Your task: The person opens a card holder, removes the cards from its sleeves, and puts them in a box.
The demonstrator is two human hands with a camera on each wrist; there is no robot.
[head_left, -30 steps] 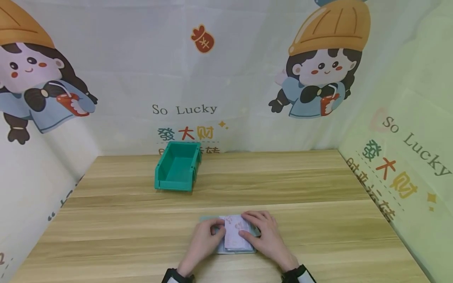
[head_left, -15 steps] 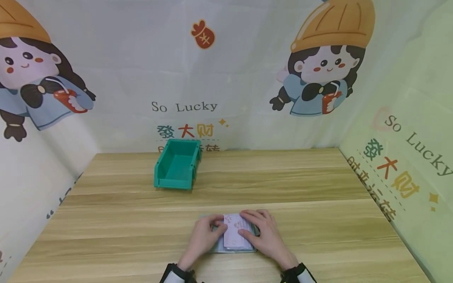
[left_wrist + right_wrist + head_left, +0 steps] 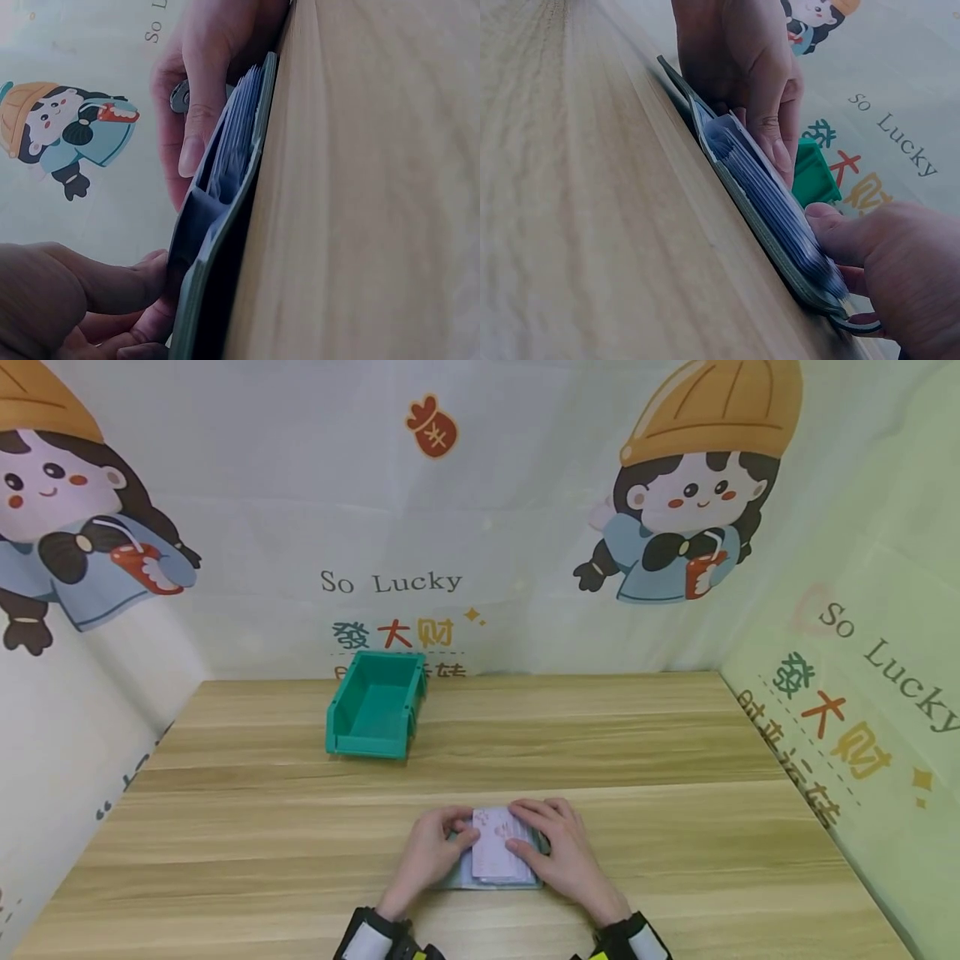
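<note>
On the desk (image 3: 675, 827), both hands' fingers (image 3: 525, 847) press curled onto the card holder (image 3: 495, 860), pinning it from either side.

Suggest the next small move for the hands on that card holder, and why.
Probably draw the top card out of the card holder with the right hand while the left hand pins it. The holder lies open on the wooden table, sleeves fanned, both hands on it; the green bin stands apart, far side.
</note>
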